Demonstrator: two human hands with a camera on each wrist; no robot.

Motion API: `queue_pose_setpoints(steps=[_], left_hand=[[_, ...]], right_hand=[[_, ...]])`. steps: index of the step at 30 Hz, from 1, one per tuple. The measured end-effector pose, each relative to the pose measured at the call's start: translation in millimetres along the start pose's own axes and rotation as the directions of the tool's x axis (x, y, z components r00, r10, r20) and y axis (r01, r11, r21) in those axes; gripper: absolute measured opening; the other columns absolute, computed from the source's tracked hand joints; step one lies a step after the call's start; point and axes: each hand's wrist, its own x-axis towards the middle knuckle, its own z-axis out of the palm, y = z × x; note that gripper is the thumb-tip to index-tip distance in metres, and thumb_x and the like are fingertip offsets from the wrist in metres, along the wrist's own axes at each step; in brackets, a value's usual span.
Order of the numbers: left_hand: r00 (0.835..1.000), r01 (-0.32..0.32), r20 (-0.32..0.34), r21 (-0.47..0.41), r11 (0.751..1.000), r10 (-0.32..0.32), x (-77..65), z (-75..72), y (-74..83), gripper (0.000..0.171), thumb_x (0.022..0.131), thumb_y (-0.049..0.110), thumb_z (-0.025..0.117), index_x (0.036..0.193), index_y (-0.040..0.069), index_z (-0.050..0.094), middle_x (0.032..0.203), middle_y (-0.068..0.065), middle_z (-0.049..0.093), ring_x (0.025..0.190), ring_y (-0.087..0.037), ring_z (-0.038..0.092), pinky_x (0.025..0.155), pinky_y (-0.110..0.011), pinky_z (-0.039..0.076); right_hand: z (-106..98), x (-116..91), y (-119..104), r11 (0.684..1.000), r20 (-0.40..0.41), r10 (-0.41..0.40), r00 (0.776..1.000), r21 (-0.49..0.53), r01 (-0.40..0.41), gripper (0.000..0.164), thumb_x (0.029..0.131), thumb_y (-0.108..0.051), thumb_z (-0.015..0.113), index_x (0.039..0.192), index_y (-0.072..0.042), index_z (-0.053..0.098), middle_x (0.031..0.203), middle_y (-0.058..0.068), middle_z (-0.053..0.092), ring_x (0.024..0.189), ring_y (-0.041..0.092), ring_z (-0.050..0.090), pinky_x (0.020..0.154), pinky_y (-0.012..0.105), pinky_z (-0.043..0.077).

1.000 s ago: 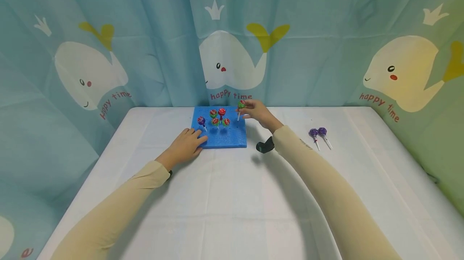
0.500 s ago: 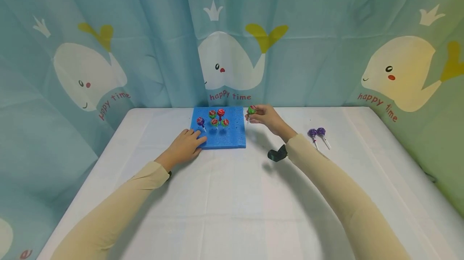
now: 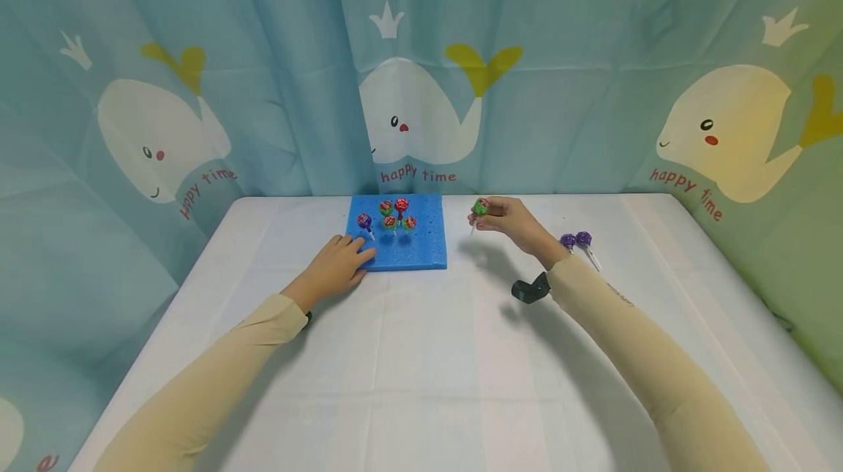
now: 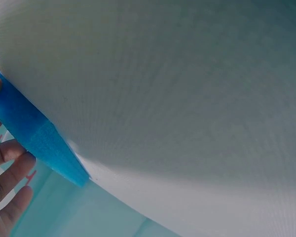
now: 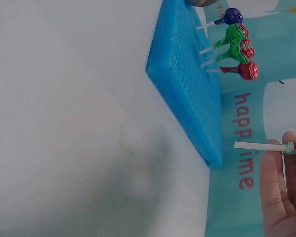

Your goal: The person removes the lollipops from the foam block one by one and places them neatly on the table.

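A blue foam board (image 3: 424,252) with small holes lies on the table, several wrapped lollipops standing upright in it. My left hand (image 3: 334,266) rests on its front left corner, with the fingers (image 4: 12,153) fairly straight against the foam in the left wrist view. To the right of the board, my right hand (image 3: 510,222) pinches a green-and-red lollipop (image 3: 481,206) above the table, its white stick pointing down. In the right wrist view that stick (image 5: 256,146) shows clear of the board, while most of the candy end is hidden or out of frame.
Two purple lollipops lie at the right, one purple lollipop (image 3: 584,238) beside another partly behind my right forearm. A purple lollipop (image 3: 364,220) and a red lollipop (image 3: 401,204) stand in the board among green-and-red ones. Behind the white table (image 3: 408,355) hangs a whale-print curtain (image 3: 560,121).
My right hand has moved right and slightly toward me, carrying the green-and-red lollipop from over the board's right edge to beside it. The left hand has stayed in place.
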Motion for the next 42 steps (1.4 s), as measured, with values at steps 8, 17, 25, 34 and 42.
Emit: queue_pose_setpoints(steps=[8, 17, 25, 34, 42], left_hand=[[1.000, 0.007, 0.003, 0.011, 1.000, -0.007, 0.1, 2.0, 0.1, 0.030, 0.087, 0.025, 0.065, 0.112, 0.012, 0.055, 0.108, -0.014, 0.059, 0.096, -0.031, 0.056, 0.090, -0.046, 0.046], [1.000, 0.015, 0.021, 0.011, 1.000, -0.015, 0.5, 4.3, -1.5, 0.031, 0.088, 0.026, 0.063, 0.115, 0.013, 0.055, 0.112, -0.014, 0.060, 0.100, -0.031, 0.056, 0.092, -0.046, 0.045], [1.000, 0.015, 0.012, -0.005, 1.000, -0.015, 1.0, 1.0, -0.9, 0.032, 0.088, 0.026, 0.064, 0.116, 0.012, 0.057, 0.112, -0.015, 0.060, 0.100, -0.032, 0.056, 0.092, -0.047, 0.045], [1.000, 0.014, -0.004, -0.003, 1.000, -0.014, 1.1, -1.2, 0.0, 0.032, 0.087, 0.025, 0.065, 0.115, 0.011, 0.058, 0.109, -0.015, 0.060, 0.097, -0.031, 0.057, 0.090, -0.046, 0.046], [1.000, 0.025, 0.019, -0.004, 1.000, -0.025, 2.2, 2.8, -0.5, 0.033, 0.087, 0.026, 0.065, 0.115, 0.011, 0.057, 0.110, -0.015, 0.060, 0.098, -0.031, 0.057, 0.092, -0.046, 0.046]], right_hand=[[-23.8, -14.3, 4.7, 1.000, -0.003, -0.016, 1.000, -0.012, 0.016, 0.040, 0.092, -0.003, 0.055, 0.127, 0.013, 0.046, 0.100, 0.000, 0.068, 0.088, 0.000, 0.065, 0.084, 0.021, 0.052], [-49.5, -36.0, 6.4, 1.000, -0.044, -0.009, 0.999, -0.027, 0.007, 0.044, 0.091, -0.009, 0.059, 0.126, 0.014, 0.044, 0.091, -0.014, 0.066, 0.088, -0.001, 0.065, 0.084, 0.020, 0.052], [-71.7, -56.6, 7.5, 0.998, -0.085, 0.032, 0.996, -0.053, -0.036, 0.048, 0.092, -0.016, 0.059, 0.128, 0.011, 0.042, 0.092, -0.018, 0.066, 0.090, -0.003, 0.064, 0.085, 0.018, 0.051], [-91.2, -78.0, 14.1, 0.989, -0.123, 0.031, 0.992, -0.141, -0.048, 0.044, 0.093, -0.020, 0.057, 0.122, 0.011, 0.042, 0.087, -0.025, 0.063, 0.087, -0.005, 0.064, 0.081, 0.017, 0.052], [-111.5, -93.3, 23.9, 0.991, -0.166, 0.031, 0.986, -0.125, -0.052, 0.034, 0.094, -0.015, 0.056, 0.116, 0.008, 0.044, 0.086, -0.027, 0.062, 0.084, -0.011, 0.061, 0.077, 0.010, 0.049]])
